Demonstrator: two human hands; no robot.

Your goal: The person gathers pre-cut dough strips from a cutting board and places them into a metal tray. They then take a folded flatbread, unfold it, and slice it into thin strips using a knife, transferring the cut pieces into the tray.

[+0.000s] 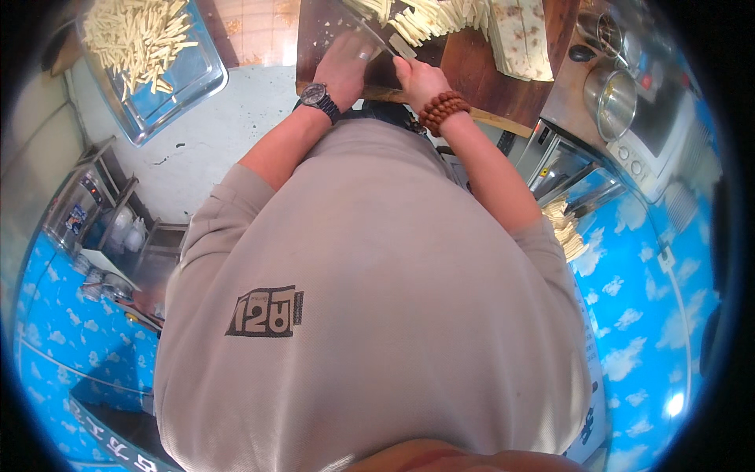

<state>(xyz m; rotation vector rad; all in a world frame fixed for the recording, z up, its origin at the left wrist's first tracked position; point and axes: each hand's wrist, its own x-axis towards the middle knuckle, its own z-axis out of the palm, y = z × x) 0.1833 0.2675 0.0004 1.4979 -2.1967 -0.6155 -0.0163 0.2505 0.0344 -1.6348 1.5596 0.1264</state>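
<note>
My right hand (422, 82) grips a knife (377, 36), its narrow blade slanting up and left across the dark wooden cutting board (371, 76). Left of the blade, my left hand (347, 65) reaches over the board; its fingertips are blurred, so whether anything lies beneath them is unclear. A short cut piece of flatbread (403, 46) rests just beyond the knife, above my right hand. Cut flatbread strips (436, 20) lie in a loose row along the board's far part. To their right is a stack of flat, brown-spotted flatbreads (520, 41).
A metal tray (183, 112) heaped with cut strips (135, 41) stands at upper left. Steel bowls (611, 103) and a white appliance with knobs (634, 162) are at right. Below them are more flatbread pieces (565, 227). Metal shelving (112, 218) stands at left.
</note>
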